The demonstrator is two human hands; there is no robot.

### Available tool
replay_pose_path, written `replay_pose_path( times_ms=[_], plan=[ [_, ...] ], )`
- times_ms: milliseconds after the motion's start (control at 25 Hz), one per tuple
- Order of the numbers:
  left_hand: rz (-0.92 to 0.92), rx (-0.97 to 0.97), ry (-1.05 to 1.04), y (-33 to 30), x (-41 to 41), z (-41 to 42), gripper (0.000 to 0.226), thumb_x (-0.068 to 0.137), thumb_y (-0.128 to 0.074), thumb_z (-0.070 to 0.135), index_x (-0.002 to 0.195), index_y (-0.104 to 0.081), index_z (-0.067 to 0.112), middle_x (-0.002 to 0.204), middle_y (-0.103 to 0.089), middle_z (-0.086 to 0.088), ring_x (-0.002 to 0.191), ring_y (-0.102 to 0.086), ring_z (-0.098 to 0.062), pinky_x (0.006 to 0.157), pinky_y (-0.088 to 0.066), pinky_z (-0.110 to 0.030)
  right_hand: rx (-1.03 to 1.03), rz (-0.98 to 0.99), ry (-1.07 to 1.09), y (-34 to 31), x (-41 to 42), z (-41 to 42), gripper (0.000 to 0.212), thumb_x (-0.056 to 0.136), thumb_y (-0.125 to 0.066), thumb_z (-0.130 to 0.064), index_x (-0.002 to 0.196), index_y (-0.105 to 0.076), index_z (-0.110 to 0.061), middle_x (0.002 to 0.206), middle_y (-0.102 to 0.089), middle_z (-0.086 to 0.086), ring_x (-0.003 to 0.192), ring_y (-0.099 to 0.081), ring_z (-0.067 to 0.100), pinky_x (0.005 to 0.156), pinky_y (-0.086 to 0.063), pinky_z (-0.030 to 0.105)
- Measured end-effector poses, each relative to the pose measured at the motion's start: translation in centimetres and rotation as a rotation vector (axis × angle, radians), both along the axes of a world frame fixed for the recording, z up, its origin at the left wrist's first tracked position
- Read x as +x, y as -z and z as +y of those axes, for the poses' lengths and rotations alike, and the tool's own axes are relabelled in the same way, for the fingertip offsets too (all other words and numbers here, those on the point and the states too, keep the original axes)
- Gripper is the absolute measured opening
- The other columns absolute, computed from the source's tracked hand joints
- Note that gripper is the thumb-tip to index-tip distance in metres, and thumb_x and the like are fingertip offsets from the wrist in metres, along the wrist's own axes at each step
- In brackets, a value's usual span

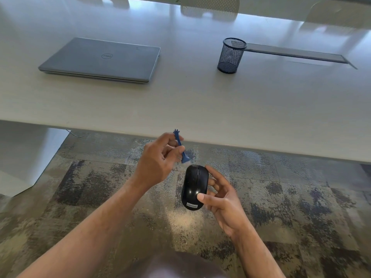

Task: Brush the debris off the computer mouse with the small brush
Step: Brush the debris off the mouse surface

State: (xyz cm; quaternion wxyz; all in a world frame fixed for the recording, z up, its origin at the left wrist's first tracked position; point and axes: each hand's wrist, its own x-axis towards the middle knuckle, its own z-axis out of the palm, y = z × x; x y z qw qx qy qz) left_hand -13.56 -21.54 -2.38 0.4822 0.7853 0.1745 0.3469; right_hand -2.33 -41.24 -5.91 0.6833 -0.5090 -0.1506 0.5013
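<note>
A closed grey laptop [102,60] lies on the pale tabletop [200,101], far beyond the left hand [158,159]. That hand pinches a small blue plastic brush [180,146] by its handle, pale bristles pointing down, just above the nose of a glossy black computer mouse [194,187]. The right hand [220,197] grips the mouse off the table, over patterned carpet, thumb on its back. A black mesh pen cup [231,55] stands well beyond this hand.

On the table [200,109], a laptop [100,59] lies left of a mesh cup [230,57].
</note>
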Motion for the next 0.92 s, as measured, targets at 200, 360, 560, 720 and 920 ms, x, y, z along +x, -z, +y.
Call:
replay_pose_path(
  times_ms=[200,360,560,720,920],
  plan=[
    [-0.034,-0.046,0.143,0.1,0.4,-0.5,0.022,0.096,-0.066,0.02,0.112,-0.063,0.035,0.092,-0.07,0.008,0.077,-0.076,-0.014,0.066,-0.062,-0.028,0.001,-0.013,-0.03,0.1,-0.1,0.2,0.085,0.061,-0.082,0.01,0.135,-0.061,-0.026,0.123,-0.071,0.012,0.098,-0.073,0.035,0.086,-0.056,0.051],
    [0.047,-0.032,-0.048,0.5,0.6,0.3,0.022,0.095,-0.068,0.012,0.104,-0.063,0.031,0.086,-0.07,0.004,0.072,-0.074,-0.015,0.062,-0.063,-0.039,0.008,-0.008,-0.061,0.3,-0.2,0.1,0.086,0.061,-0.08,0.015,0.137,-0.06,-0.022,0.126,-0.068,0.018,0.096,-0.073,0.035,0.073,-0.061,0.039],
    [-0.077,-0.198,0.101,-0.5,1.1,0.1,0.015,0.094,-0.067,0.022,0.107,-0.064,0.03,0.089,-0.07,-0.002,0.071,-0.075,-0.019,0.061,-0.06,-0.026,0.011,0.005,-0.07,0.5,0.0,0.2,0.085,0.062,-0.08,0.015,0.135,-0.062,-0.023,0.128,-0.066,0.02,0.098,-0.073,0.036,0.075,-0.06,0.041],
    [0.09,-0.109,0.036,-0.3,1.4,-0.1,0.025,0.095,-0.066,0.01,0.103,-0.063,0.033,0.084,-0.067,-0.001,0.072,-0.073,-0.019,0.062,-0.061,-0.033,0.01,0.0,-0.069,0.7,0.1,0.4,0.083,0.062,-0.082,0.014,0.132,-0.065,-0.027,0.126,-0.067,0.019,0.101,-0.073,0.039,0.08,-0.061,0.048],
    [-0.02,-0.07,0.086,-1.2,0.9,-0.1,0.019,0.095,-0.067,0.016,0.108,-0.063,0.029,0.089,-0.07,0.003,0.073,-0.075,-0.016,0.061,-0.061,-0.03,-0.002,0.016,-0.046,0.7,0.1,0.4,0.085,0.061,-0.082,0.013,0.134,-0.063,-0.025,0.127,-0.068,0.017,0.104,-0.072,0.041,0.082,-0.06,0.049]
  ],
)
